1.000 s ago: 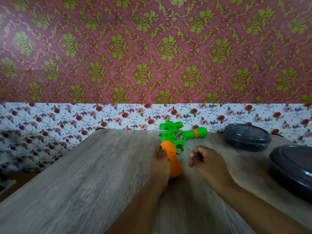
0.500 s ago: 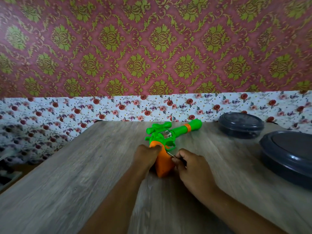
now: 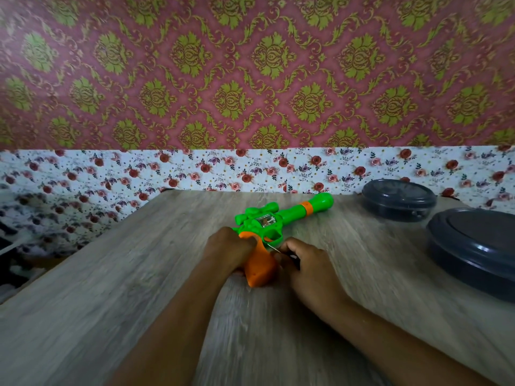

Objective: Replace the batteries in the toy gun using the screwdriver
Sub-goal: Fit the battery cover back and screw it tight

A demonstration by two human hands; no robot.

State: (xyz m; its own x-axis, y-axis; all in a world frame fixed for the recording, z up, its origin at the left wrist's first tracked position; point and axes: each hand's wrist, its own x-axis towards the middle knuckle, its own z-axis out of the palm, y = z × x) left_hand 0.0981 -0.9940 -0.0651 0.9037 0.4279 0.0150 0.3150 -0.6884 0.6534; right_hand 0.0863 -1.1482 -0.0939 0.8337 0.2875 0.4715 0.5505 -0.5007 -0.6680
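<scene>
1. The toy gun lies on its side on the table, its green barrel pointing away towards the wall and its orange grip nearest the person. Every place below is given relative to this gun.
2. The left hand is curled over the rear edge of the grip and pins the gun to the table. It looks best to keep that pressure firm, so the gun does not spin under the turning force.
3. The right hand, touching the grip's trigger side, pinches the screwdriver; only a thin stretch of shaft shows, running from the fingers towards the grip just below the trigger guard.
4. The step in hand seems to be working the battery-cover screw. Whether the tip is seated cannot be told; the screw itself is hidden.
5. Hold the shaft square to the screw head, press inward while turning, and use small twists: a shallow plastic-mounted screw probably strips easily.
6. Two dark lidded containers sit well apart from the gun, beyond its muzzle side.
</scene>
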